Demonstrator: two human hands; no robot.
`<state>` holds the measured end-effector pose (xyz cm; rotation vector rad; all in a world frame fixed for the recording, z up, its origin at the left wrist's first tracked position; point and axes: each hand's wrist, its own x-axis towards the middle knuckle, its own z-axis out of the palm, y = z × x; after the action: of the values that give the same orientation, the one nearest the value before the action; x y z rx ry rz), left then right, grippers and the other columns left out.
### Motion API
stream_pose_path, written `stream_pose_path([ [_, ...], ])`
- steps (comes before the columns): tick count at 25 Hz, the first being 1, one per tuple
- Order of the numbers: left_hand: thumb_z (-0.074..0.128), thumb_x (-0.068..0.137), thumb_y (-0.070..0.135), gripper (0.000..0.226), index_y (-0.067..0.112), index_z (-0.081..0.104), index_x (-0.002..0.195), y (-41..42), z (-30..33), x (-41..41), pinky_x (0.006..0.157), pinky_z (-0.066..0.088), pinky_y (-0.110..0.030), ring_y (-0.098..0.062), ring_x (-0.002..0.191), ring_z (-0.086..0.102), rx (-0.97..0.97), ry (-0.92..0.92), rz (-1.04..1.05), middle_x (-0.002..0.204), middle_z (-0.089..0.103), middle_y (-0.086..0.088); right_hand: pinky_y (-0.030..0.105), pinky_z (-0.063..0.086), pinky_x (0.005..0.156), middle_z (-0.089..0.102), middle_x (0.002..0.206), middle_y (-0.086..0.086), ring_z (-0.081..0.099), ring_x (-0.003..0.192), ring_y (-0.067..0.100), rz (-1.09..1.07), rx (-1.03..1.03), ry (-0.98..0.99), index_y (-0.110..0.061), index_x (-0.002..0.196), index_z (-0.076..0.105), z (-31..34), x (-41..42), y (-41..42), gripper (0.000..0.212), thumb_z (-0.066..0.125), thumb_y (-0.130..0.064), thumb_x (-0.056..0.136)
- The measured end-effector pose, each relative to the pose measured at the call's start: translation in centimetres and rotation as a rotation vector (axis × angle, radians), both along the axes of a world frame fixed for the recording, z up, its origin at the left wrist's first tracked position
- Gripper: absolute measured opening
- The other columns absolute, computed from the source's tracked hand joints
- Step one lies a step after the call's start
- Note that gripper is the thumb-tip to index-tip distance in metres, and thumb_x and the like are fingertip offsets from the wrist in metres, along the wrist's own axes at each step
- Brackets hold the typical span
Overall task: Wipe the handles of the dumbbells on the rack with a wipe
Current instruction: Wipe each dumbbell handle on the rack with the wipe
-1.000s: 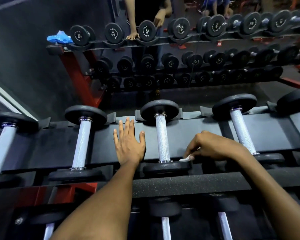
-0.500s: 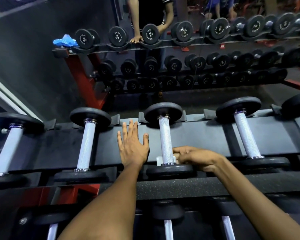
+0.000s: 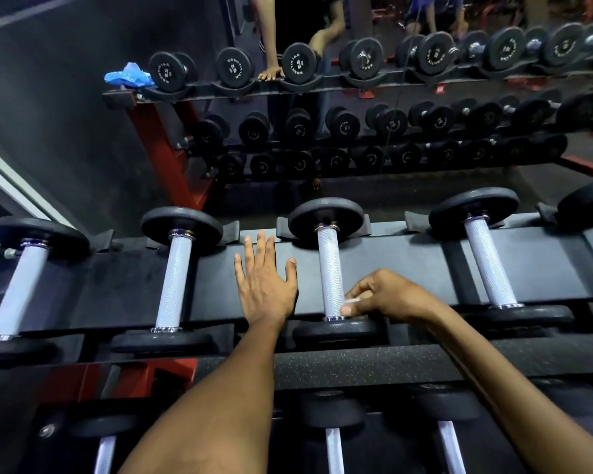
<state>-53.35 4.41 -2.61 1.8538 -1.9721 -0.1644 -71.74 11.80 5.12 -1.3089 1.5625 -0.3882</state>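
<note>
White wipe (image 3: 351,300) against knurled handle (image 3: 330,271).

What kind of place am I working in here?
Most likely a gym's free-weights area: dumbbells lie in a row on a rack, and a mirror behind reflects tiers of numbered dumbbells.

wipe (image 3: 352,300) mostly hidden in right hand (image 3: 387,297), far-right dumbbell (image 3: 587,203) cropped

The dumbbell handle (image 3: 330,268) is knurled, rough silvery metal with polished collars; its end plates (image 3: 326,215) look matt black (rubber, seemingly). The rack shelf (image 3: 117,285) is dull black; the wipe (image 3: 351,300) white, soft.
</note>
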Motion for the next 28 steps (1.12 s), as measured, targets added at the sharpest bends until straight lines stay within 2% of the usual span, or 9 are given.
stream_pose_path([
  [2, 0.035, 0.099, 0.046, 0.063, 0.018, 0.020, 0.154, -0.1, -0.2, 0.0, 0.121, -0.006, -0.038, -0.017, 0.150, -0.008, -0.005, -0.004, 0.001, 0.163, 0.005, 0.003, 0.018, 0.041, 0.062, 0.065, 0.075, 0.001, 0.054, 0.067, 0.010, 0.116, -0.168, 0.263, -0.010, 0.094, 0.072, 3.1, 0.3, -0.2, 0.022, 0.078, -0.015, 0.073],
  [6, 0.041, 0.098, 0.049, 0.071, 0.019, 0.012, 0.155, -0.3, -0.4, 0.4, 0.120, -0.010, -0.037, -0.017, 0.149, -0.011, 0.037, -0.059, -0.008, 0.163, 0.001, 0.003, 0.015, 0.048, 0.079, 0.070, 0.097, -0.004, 0.063, 0.089, 0.006, 0.545, -0.465, 0.390, -0.016, 0.105, 0.070, 5.8, 4.8, -1.6, 0.024, 0.061, -0.005, 0.086],
  [8, 0.039, 0.098, 0.045, 0.066, 0.018, 0.016, 0.154, -0.2, -0.4, 0.3, 0.121, -0.008, -0.037, -0.017, 0.150, -0.008, 0.032, -0.028, -0.005, 0.163, 0.006, 0.003, 0.027, 0.051, 0.079, 0.067, 0.101, 0.006, 0.063, 0.091, 0.018, 0.826, -0.325, 0.616, -0.007, 0.113, 0.064, 4.2, 6.8, -2.8, 0.026, 0.054, -0.004, 0.089],
  [10, 0.036, 0.098, 0.046, 0.064, 0.018, 0.022, 0.154, -0.2, -0.3, 0.2, 0.121, -0.005, -0.037, -0.017, 0.150, -0.004, 0.010, -0.004, 0.008, 0.163, 0.011, 0.003, 0.025, 0.049, 0.060, 0.061, 0.086, 0.006, 0.059, 0.079, 0.023, 1.042, -0.153, 0.815, -0.001, 0.112, 0.062, 3.4, 7.6, -3.6, 0.024, 0.049, -0.005, 0.092],
  [12, 0.032, 0.097, 0.048, 0.064, 0.018, 0.023, 0.154, -0.2, -0.4, 0.2, 0.121, -0.006, -0.037, -0.016, 0.150, -0.004, 0.009, 0.001, 0.006, 0.162, 0.011, 0.004, 0.021, 0.041, 0.046, 0.057, 0.080, 0.007, 0.054, 0.069, 0.022, 1.064, -0.087, 0.881, 0.003, 0.115, 0.057, 3.9, 8.0, -4.1, 0.026, 0.045, -0.004, 0.093],
  [15, 0.034, 0.098, 0.047, 0.063, 0.019, 0.022, 0.153, -0.4, -0.4, 0.2, 0.121, -0.007, -0.037, -0.016, 0.150, -0.006, 0.025, -0.005, -0.003, 0.163, 0.010, 0.004, 0.023, 0.037, 0.049, 0.057, 0.090, 0.015, 0.054, 0.075, 0.024, 1.103, -0.110, 0.961, 0.007, 0.123, 0.050, 4.2, 8.5, -4.2, 0.033, 0.043, -0.001, 0.092],
  [20, 0.028, 0.095, 0.050, 0.067, 0.019, 0.019, 0.154, -0.1, -0.2, 0.2, 0.121, -0.007, -0.037, -0.015, 0.150, -0.007, 0.038, -0.014, -0.006, 0.163, 0.009, 0.004, 0.017, 0.038, 0.057, 0.051, 0.076, -0.004, 0.053, 0.077, 0.017, 1.099, -0.204, 0.747, -0.011, 0.110, 0.065, 5.9, 7.1, -3.9, 0.025, 0.047, -0.007, 0.093],
  [25, 0.038, 0.097, 0.045, 0.063, 0.017, 0.025, 0.153, 0.0, -0.2, 0.1, 0.121, -0.007, -0.036, -0.016, 0.150, -0.003, -0.004, 0.021, 0.010, 0.162, 0.014, 0.003, 0.022, 0.049, 0.081, 0.069, 0.099, -0.002, 0.063, 0.086, 0.004, 0.457, -0.698, 0.315, -0.013, 0.109, 0.069, 6.8, 0.4, -4.6, 0.023, 0.059, -0.006, 0.089],
  [28, 0.037, 0.098, 0.045, 0.063, 0.018, 0.025, 0.153, 0.0, -0.2, 0.0, 0.121, -0.007, -0.036, -0.016, 0.150, -0.004, -0.005, 0.022, 0.008, 0.162, 0.014, 0.003, 0.021, 0.050, 0.084, 0.069, 0.101, 0.002, 0.063, 0.093, -0.003, 0.503, -0.884, 0.286, -0.006, 0.104, 0.070, 3.6, -1.2, -2.2, 0.019, 0.059, -0.011, 0.089],
])
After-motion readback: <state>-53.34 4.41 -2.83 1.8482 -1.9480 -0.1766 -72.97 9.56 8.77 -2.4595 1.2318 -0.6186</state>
